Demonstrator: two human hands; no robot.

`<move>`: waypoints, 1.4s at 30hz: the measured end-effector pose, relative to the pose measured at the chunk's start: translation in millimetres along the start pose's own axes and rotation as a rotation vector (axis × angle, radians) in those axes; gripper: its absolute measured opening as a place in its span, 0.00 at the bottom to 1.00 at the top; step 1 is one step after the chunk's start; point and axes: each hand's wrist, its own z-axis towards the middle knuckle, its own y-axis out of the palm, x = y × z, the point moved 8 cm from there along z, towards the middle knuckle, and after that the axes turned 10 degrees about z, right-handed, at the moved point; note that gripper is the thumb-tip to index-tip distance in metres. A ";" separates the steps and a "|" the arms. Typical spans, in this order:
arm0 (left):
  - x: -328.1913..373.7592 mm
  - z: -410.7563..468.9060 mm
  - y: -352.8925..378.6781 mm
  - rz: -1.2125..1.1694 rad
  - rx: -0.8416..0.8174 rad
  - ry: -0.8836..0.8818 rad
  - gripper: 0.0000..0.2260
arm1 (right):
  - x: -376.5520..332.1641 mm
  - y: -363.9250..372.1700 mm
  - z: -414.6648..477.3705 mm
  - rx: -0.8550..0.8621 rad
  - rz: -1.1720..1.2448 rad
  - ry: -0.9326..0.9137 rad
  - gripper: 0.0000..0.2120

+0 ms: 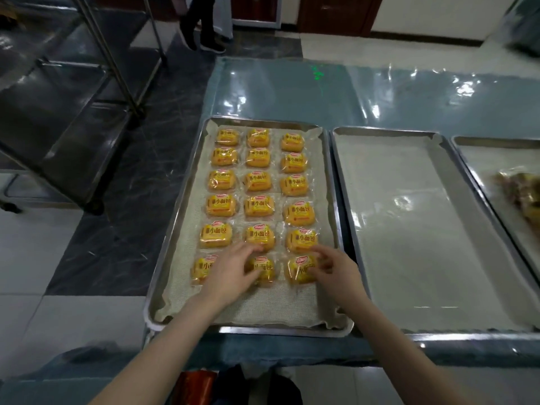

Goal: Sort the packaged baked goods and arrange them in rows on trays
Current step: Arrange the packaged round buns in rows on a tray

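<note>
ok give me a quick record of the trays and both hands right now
left tray: lined, yellow bread packets in six rows of three
middle tray: lined
right tray: brownish packets, partly out of frame
left hand: fingers and thumb around near middle packet
right hand: fingers curled at near right packet, grip unclear

Buns (pixel 258 206): yellow-orange wrappers, red logos
Trays (pixel 263 330): silver, beige mesh liners (pixel 409 229)
Table (pixel 292 92): glossy blue-grey
Floor (pixel 140 171): dark marbled and white tiles
</note>
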 end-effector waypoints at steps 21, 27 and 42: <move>25.9 -4.4 26.4 0.285 0.075 0.144 0.23 | 15.4 16.8 3.5 -0.052 -0.260 -0.041 0.19; 58.5 2.4 51.4 0.340 0.048 0.168 0.25 | 7.5 17.8 -3.4 -0.070 -0.407 -0.302 0.22; 68.2 16.7 45.3 0.370 -0.059 0.192 0.25 | 10.2 18.6 10.5 -0.197 -0.569 -0.259 0.23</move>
